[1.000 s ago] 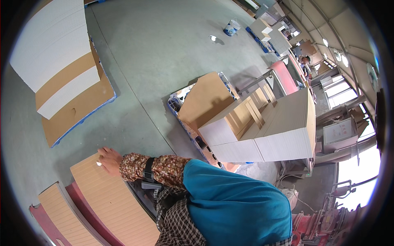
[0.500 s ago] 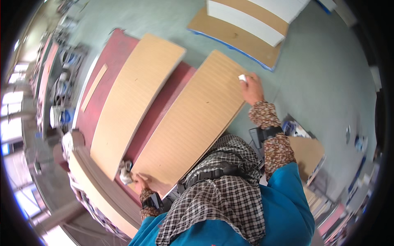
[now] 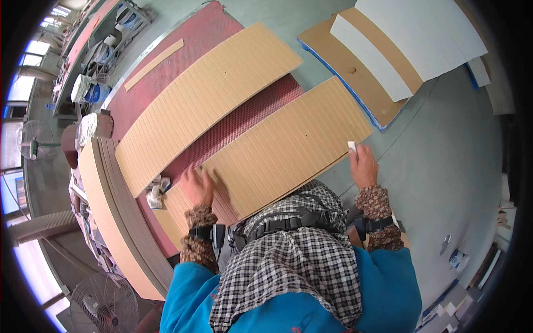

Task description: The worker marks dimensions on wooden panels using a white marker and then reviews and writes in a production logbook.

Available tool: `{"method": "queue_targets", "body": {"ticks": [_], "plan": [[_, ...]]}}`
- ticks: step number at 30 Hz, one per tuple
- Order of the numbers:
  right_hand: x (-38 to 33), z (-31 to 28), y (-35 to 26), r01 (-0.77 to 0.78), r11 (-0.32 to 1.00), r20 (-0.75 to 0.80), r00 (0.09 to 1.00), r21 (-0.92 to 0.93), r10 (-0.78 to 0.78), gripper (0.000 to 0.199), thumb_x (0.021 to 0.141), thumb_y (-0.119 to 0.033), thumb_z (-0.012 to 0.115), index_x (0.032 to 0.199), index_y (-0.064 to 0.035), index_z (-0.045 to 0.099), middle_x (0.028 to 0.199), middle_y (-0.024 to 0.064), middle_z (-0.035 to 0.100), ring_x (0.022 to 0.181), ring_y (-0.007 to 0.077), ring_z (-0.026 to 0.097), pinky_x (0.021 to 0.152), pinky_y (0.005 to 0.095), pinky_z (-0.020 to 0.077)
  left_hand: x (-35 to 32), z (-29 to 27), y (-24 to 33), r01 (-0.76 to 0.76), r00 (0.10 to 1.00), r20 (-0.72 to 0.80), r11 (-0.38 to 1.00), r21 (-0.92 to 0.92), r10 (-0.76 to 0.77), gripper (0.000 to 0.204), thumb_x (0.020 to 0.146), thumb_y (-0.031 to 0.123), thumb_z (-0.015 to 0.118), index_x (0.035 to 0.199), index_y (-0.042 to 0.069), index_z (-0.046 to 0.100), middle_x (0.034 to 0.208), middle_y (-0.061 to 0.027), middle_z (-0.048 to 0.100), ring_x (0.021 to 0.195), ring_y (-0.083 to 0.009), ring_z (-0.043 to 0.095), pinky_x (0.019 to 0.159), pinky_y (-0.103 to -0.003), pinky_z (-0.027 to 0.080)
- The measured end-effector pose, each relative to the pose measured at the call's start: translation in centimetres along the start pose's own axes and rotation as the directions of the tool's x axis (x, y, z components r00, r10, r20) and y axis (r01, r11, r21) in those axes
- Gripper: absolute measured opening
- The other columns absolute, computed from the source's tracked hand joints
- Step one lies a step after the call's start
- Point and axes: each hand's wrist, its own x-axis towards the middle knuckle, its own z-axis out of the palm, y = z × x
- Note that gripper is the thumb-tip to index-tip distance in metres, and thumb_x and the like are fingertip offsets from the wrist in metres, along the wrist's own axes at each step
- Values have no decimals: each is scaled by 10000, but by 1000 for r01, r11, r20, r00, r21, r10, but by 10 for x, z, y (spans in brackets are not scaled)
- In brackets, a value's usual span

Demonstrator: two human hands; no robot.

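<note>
A tan grooved panel [image 3: 288, 133] lies right in front of me, its left end short of another tan panel [image 3: 172, 213] that shows beneath it. My left hand [image 3: 198, 186] is at that left end, fingers spread, holding nothing. At the panel's right end, my right hand [image 3: 365, 166] pinches a small white block [image 3: 351, 146]; what it is made of cannot be made out. Farther off, a second grooved panel [image 3: 211, 105] rests on the red mesh-covered table [image 3: 233, 125], with a gap between it and the near one.
A crumpled white-and-grey cloth [image 3: 157, 192] sits left of my left hand. Stacked panels [image 3: 125, 205] stand at the left. A narrow tan strip [image 3: 154, 64] lies at the table's far side. Beyond the right end is a pallet [image 3: 327, 53] with brown and white sheets.
The near panel has shifted rightward against the one beneath, whose left part now shows. My left hand has moved from the corner onto the panel's left end. The whole view has turned.
</note>
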Motion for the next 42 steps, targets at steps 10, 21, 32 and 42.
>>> {"method": "queue_targets", "body": {"ticks": [10,21,32,42], "plan": [[-43,22,-19,120,991,198,972,65,-130,200,923,-229,544,943,-33,511,869,154,591,761,389,591,606,474,468,54,79,92,-270,960,47,955,-121,277,280,872,255,593,1008,12,623,949,-171,598,937,-344,541,841,-434,434],[-49,29,-20,174,983,211,960,54,-182,195,920,-222,545,906,-33,499,823,163,574,724,396,584,577,486,455,50,86,73,-227,967,83,962,-155,241,240,907,215,541,846,-8,607,795,-177,577,795,-362,551,728,-453,450],[-61,35,-30,281,958,231,930,55,-286,196,909,-214,564,858,-45,477,783,156,567,685,391,584,551,482,456,47,76,54,-191,978,64,976,-101,198,277,921,229,520,782,0,589,781,-173,580,793,-362,564,721,-454,459],[-74,43,-48,294,949,292,903,114,-315,187,901,-182,564,858,-27,467,751,170,563,673,386,588,554,479,469,45,78,54,-216,976,20,974,-73,218,254,910,226,524,804,14,616,784,-145,589,787,-334,573,717,-438,458]]}}
